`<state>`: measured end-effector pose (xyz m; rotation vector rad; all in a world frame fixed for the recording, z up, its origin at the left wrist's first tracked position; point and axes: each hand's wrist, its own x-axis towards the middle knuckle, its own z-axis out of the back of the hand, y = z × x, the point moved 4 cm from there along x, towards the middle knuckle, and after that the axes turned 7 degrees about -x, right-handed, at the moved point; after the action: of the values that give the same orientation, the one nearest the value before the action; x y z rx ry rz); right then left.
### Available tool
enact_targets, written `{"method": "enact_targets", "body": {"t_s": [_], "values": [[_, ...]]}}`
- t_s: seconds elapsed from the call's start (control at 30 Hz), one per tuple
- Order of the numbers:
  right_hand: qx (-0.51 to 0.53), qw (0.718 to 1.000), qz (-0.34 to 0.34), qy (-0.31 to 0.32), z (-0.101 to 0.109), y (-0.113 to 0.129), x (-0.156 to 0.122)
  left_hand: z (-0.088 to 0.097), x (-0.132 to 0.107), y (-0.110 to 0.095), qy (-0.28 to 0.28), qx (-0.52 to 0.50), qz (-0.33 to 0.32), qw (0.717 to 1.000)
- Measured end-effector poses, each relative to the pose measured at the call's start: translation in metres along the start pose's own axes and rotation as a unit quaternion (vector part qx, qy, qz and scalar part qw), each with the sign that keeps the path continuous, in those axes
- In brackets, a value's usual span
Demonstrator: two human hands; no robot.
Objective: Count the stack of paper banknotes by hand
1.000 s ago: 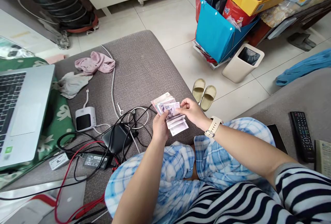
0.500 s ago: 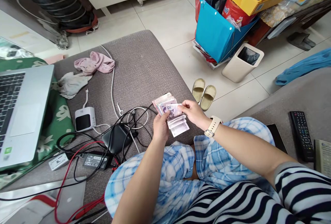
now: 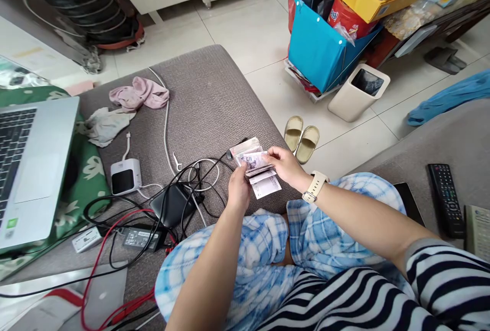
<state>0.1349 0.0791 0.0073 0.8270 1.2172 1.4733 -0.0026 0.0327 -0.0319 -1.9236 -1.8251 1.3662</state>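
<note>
A fanned stack of banknotes (image 3: 255, 165) is held over the grey cushion (image 3: 209, 96), just beyond my knees in blue checked trousers. My left hand (image 3: 238, 192) grips the stack from below, thumb on the top note. My right hand (image 3: 286, 167), with a cream watch on the wrist, pinches the right edge of the top purple note. Both hands are closed on the notes.
A tangle of black, red and white cables with a power bank (image 3: 173, 203) and a white charger (image 3: 125, 175) lies left of my hands. A laptop (image 3: 30, 168) is at far left. Slippers (image 3: 301, 138), a bin (image 3: 358, 92) and a blue box (image 3: 321, 48) stand on the floor. A remote (image 3: 444, 198) lies right.
The fan of notes has closed up and shifted slightly right. My right hand's fingers have slid along the top note; both arms stay about where they were.
</note>
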Motion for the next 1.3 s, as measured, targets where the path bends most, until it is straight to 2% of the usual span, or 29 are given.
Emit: {"method": "enact_targets", "body": {"t_s": [0.13, 0.33, 0.5, 0.63, 0.9, 1.3], "values": [[0.002, 1.000, 0.004, 0.003, 0.001, 0.002, 0.000, 0.001, 0.001, 0.001, 0.001, -0.006, -0.002, 1.000], [0.026, 1.000, -0.008, 0.016, -0.001, 0.003, -0.001, 0.001, 0.001, 0.000, -0.029, -0.031, 0.025, 0.999], [0.067, 0.996, -0.025, 0.045, -0.006, 0.002, -0.002, 0.000, 0.002, -0.003, -0.040, -0.028, 0.007, 0.999], [0.071, 0.996, -0.020, 0.044, -0.005, 0.006, -0.003, 0.007, 0.004, -0.001, -0.053, -0.014, 0.001, 0.999], [0.076, 0.996, -0.027, 0.046, -0.005, 0.007, -0.005, 0.007, 0.005, -0.002, -0.041, -0.016, -0.019, 0.999], [0.074, 0.995, -0.042, 0.052, -0.005, 0.009, -0.005, 0.005, 0.005, -0.003, -0.035, -0.014, -0.013, 0.999]]}}
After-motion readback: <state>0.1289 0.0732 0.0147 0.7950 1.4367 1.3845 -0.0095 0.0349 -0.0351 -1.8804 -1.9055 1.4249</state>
